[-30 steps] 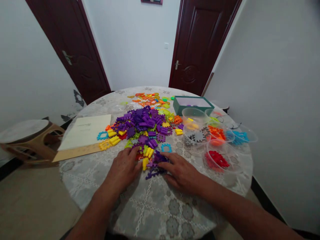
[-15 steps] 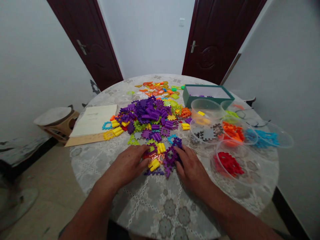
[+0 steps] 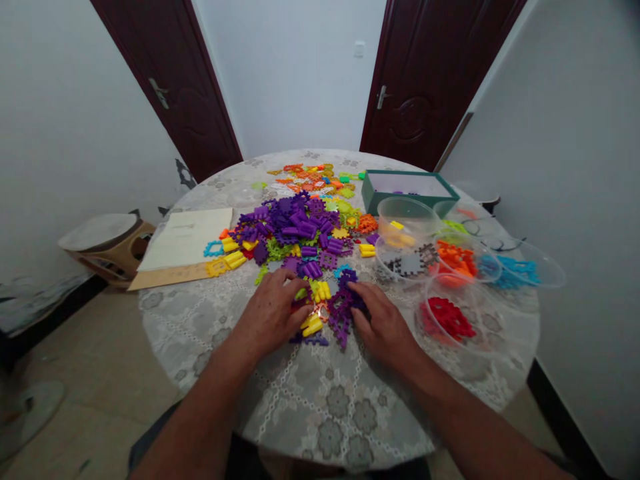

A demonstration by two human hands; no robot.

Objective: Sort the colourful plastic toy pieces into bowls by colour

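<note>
A heap of plastic building pieces (image 3: pixel 295 233), mostly purple with yellow, green and orange ones, lies on the round table (image 3: pixel 300 393). My left hand (image 3: pixel 273 313) lies flat on the near edge of the heap, fingers stretched over purple and yellow pieces. My right hand (image 3: pixel 383 320) rests beside it, fingers spread and touching a cluster of purple pieces (image 3: pixel 343 313). A few yellow pieces (image 3: pixel 315 323) lie between my hands. Neither hand has anything lifted.
Several clear bowls stand at the right, holding red (image 3: pixel 447 317), orange (image 3: pixel 457 257), blue (image 3: pixel 517 270), grey (image 3: pixel 413 263) and yellow (image 3: pixel 400 230) pieces. A green box (image 3: pixel 407 190) is behind them. A booklet (image 3: pixel 187 237) lies at the left, a stool (image 3: pixel 103 243) beyond the table.
Both hands have slid forward into the near edge of the heap, pushing purple and yellow pieces together. The camera has tilted down and shifted a little.
</note>
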